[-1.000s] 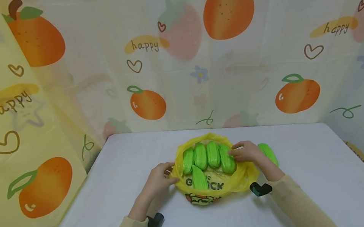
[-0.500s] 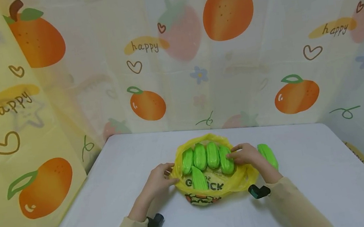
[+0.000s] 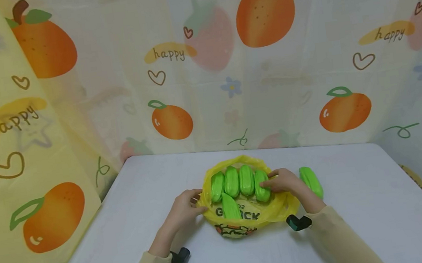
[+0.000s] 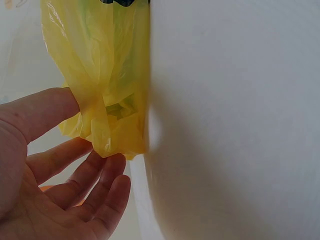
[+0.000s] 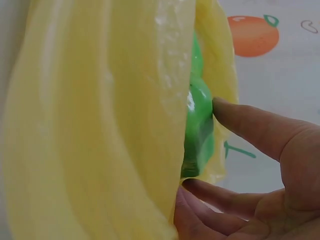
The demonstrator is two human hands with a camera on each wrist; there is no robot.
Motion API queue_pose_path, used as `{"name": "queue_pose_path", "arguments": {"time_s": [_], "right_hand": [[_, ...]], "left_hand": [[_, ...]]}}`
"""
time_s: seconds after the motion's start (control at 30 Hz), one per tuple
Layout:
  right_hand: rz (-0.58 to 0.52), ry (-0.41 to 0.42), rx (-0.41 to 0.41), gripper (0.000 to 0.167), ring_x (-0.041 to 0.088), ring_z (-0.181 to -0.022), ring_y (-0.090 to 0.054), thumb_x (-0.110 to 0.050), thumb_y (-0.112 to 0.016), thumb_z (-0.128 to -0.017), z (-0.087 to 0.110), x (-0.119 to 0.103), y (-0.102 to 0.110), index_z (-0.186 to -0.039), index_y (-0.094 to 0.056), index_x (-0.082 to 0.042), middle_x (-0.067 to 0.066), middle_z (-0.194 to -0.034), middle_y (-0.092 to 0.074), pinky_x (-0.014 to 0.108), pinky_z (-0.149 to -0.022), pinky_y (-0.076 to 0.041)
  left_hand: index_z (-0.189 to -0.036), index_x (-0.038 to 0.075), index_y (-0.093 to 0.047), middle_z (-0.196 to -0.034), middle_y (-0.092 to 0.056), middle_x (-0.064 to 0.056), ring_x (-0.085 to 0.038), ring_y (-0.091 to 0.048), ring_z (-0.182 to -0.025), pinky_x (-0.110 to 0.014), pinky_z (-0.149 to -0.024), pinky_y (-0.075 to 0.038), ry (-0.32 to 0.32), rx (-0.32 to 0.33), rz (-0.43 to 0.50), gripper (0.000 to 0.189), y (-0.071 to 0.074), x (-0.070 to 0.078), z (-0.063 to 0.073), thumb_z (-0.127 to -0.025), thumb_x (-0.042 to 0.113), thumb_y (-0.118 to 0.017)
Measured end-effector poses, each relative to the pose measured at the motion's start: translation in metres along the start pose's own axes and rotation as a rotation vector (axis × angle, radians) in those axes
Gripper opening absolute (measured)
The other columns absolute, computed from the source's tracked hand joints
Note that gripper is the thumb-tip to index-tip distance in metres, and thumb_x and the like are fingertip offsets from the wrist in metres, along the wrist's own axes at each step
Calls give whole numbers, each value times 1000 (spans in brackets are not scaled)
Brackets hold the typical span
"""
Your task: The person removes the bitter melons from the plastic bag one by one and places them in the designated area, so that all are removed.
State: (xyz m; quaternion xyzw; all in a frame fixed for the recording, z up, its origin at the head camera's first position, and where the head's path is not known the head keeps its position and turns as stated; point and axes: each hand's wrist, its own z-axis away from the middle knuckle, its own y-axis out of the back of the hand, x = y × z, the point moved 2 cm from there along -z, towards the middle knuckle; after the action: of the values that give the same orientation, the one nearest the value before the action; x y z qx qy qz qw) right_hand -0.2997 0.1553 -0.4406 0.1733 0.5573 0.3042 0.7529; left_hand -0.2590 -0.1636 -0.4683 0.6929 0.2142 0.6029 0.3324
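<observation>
A yellow plastic bag (image 3: 273, 212) with printed lettering lies on the white table, its mouth spread wide. Several shiny, bright green oblong pieces show inside, most of them side by side in a row. At the bag's left edge my left hand (image 3: 184, 208) pinches the yellow film between thumb and fingers, plainly seen in the left wrist view. My right hand (image 3: 284, 181) is at the opposite side, thumb and forefinger on the rightmost green piece (image 5: 200, 127). Yellow film hides part of that piece and some fingertips in the right wrist view.
One more green oblong piece (image 3: 311, 182) lies on the table (image 3: 348, 202) just right of the bag, beyond the right wrist. A curtain (image 3: 207, 105) printed with fruit rises behind the table's back edge.
My right hand has shifted slightly left, and the rightmost green piece has moved a little left with it. The left hand and the bag have stayed nearly still.
</observation>
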Motion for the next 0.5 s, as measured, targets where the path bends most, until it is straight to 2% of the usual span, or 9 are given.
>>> {"name": "queue_pose_path", "arguments": {"time_s": [0.2,0.33,0.5], "right_hand": [[-14,-17,-15,74,26,-92,-67,-31,-74,-81,-1,1,-3,-134,-43,10,28,-127,-53,33,-78,-55],[-5,-20,-15,75,24,-89,-67,-32,-75,-80,-1,0,-3,-135,-43,9,28,-126,-53,32,-76,-55],[14,-20,-12,73,25,-91,-68,-32,-75,-81,-1,1,-3,-134,-44,9,27,-126,-55,34,-80,-54]], "left_hand": [[-127,6,-58,-106,-63,-7,-20,-60,-92,-37,-81,-53,22,10,3,58,0,0,0,-76,21,-79],[-127,5,-58,-106,-63,-7,-21,-60,-93,-38,-82,-52,13,12,-8,57,-1,0,0,-76,21,-79],[-127,4,-57,-106,-63,-8,-22,-60,-94,-39,-82,-52,11,12,-10,58,-1,0,0,-77,22,-79]]}}
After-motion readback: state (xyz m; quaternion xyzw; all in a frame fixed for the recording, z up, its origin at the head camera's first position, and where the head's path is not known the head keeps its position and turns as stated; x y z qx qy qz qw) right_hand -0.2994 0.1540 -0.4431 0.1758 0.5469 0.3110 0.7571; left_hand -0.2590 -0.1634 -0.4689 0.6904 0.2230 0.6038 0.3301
